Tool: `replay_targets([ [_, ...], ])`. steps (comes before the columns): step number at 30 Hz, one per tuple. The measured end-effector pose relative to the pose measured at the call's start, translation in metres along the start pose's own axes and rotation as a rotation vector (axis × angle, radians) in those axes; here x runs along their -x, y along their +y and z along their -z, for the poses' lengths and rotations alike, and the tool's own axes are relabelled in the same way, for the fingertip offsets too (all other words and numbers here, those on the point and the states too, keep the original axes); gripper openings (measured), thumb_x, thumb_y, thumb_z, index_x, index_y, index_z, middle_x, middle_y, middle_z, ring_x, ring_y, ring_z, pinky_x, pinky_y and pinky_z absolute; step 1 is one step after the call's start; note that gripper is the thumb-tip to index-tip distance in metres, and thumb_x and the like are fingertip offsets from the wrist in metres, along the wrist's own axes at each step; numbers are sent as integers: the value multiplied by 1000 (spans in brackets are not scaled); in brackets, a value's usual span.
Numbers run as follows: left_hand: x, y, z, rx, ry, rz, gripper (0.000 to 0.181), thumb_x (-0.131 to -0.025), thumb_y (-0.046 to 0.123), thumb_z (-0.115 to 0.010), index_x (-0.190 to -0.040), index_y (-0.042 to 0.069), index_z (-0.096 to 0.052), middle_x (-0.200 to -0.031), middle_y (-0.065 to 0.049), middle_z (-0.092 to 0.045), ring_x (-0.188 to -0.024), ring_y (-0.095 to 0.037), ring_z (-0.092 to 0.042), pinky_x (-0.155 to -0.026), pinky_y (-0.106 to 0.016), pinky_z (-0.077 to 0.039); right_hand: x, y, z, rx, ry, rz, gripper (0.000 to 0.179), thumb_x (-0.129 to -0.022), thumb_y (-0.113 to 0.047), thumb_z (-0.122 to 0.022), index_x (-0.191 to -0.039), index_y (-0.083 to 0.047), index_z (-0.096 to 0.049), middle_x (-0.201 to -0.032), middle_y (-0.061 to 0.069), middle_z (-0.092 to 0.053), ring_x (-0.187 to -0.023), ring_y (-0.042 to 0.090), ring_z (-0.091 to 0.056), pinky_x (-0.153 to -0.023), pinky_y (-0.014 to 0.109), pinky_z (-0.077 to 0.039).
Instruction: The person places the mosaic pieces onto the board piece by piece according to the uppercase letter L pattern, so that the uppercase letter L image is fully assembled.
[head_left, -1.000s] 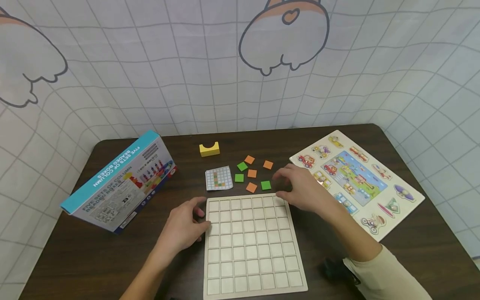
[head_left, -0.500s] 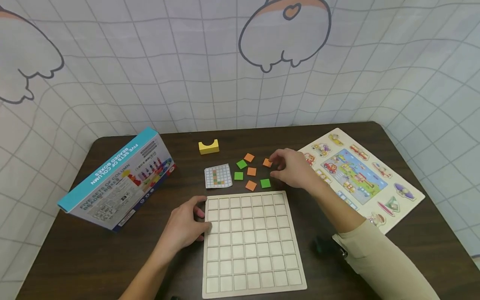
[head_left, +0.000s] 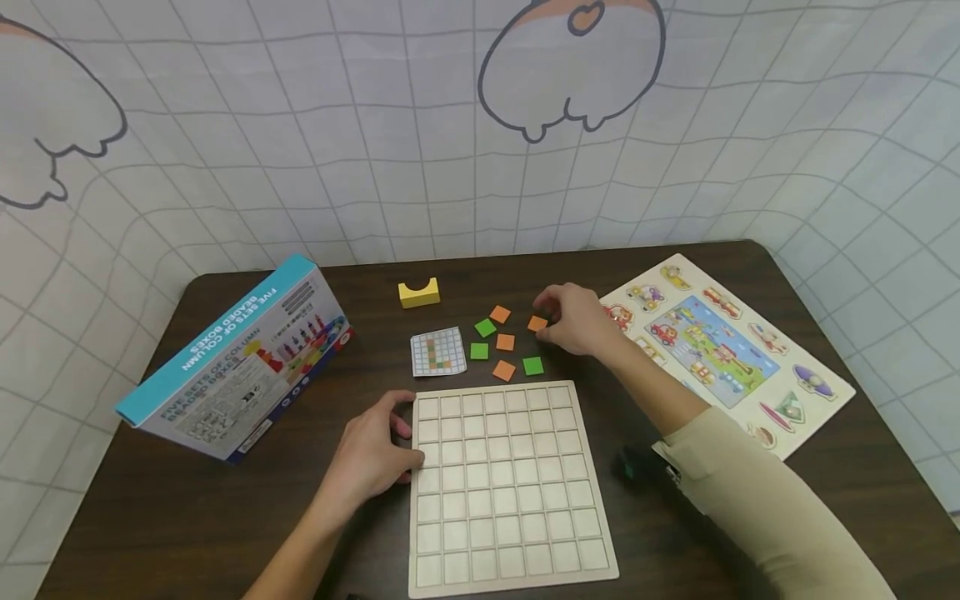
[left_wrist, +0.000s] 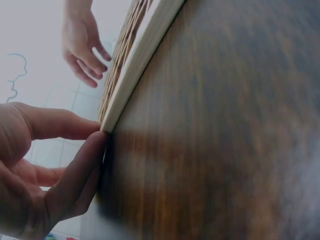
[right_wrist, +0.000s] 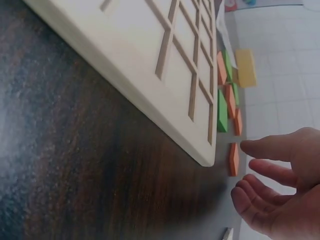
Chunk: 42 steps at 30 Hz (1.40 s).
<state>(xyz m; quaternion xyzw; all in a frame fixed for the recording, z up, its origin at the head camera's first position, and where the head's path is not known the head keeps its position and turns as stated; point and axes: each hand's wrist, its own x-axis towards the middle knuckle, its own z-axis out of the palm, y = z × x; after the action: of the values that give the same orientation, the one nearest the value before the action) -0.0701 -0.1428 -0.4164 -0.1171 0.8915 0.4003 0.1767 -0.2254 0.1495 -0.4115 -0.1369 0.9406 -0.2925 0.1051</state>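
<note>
A pale wooden grid board (head_left: 510,492) lies flat on the dark table. At its left edge, my left hand (head_left: 371,454) pinches the rim between thumb and finger, seen close up in the left wrist view on the board's edge (left_wrist: 132,75). My right hand (head_left: 576,321) hovers beside an orange square tile (head_left: 537,323), thumb and fingers spread a little apart with nothing between them. In the right wrist view the same orange tile (right_wrist: 234,160) sits just past the thumb tip. Several more orange tiles (head_left: 505,342) and green tiles (head_left: 532,366) lie loose beyond the board.
A small printed grid card (head_left: 438,352) lies left of the tiles, with a yellow arch block (head_left: 419,293) behind. A blue-topped box (head_left: 247,367) stands at the left. On the right is a picture puzzle board (head_left: 802,425), partly under the right arm.
My right hand has moved from the board's far right corner, away and slightly left, to the outlying orange tile. The left hand has stayed at the board's left edge.
</note>
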Motion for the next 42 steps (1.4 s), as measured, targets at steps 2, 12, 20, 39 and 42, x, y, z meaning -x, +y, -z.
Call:
replay_targets([
  [2, 0, 0, 0, -1, 2, 3, 79, -77, -1, -83, -148, 13, -51, -105, -13, -59, -56, -18, -65, -51, -28, -57, -3, 0, -2, 8, -11, -1, 40, -87, -12, -81, -124, -3, -69, -117, 17, -65, -106, 33, -62, -95, 47, -53],
  [12, -1, 4, 0, -26, 9, 8, 80, -77, 1, -85, -149, 14, -51, -103, -12, -60, -56, -19, -64, -50, -28, -55, -11, 1, -6, 31, -20, -14, 31, -86, -8, -79, -116, -5, -74, -108, 13, -68, -101, 29, -63, -93, 45, -53],
  [20, -1, 2, -2, -23, 2, 6, 81, -77, -1, -85, -149, 12, -51, -103, -12, -60, -57, -19, -63, -50, -26, -55, -14, 1, -8, 21, -35, -18, 25, -88, -6, -77, -113, -6, -77, -107, 12, -71, -100, 29, -64, -91, 44, -54],
  [39, 1, 5, -2, -3, -1, 6, 80, -77, -1, -84, -149, 13, -52, -104, -12, -60, -56, -19, -64, -50, -28, -55, -12, 5, 4, -31, -28, -31, 27, -84, -1, -77, -111, -7, -80, -106, 10, -78, -102, 29, -68, -92, 44, -56],
  [42, 1, 6, -3, -8, 1, 7, 80, -77, -1, -84, -149, 13, -52, -104, -12, -60, -57, -19, -64, -50, -28, -55, -10, 6, 5, -37, -33, -27, 26, -85, -1, -78, -110, -7, -80, -104, 10, -78, -101, 28, -67, -91, 45, -55],
])
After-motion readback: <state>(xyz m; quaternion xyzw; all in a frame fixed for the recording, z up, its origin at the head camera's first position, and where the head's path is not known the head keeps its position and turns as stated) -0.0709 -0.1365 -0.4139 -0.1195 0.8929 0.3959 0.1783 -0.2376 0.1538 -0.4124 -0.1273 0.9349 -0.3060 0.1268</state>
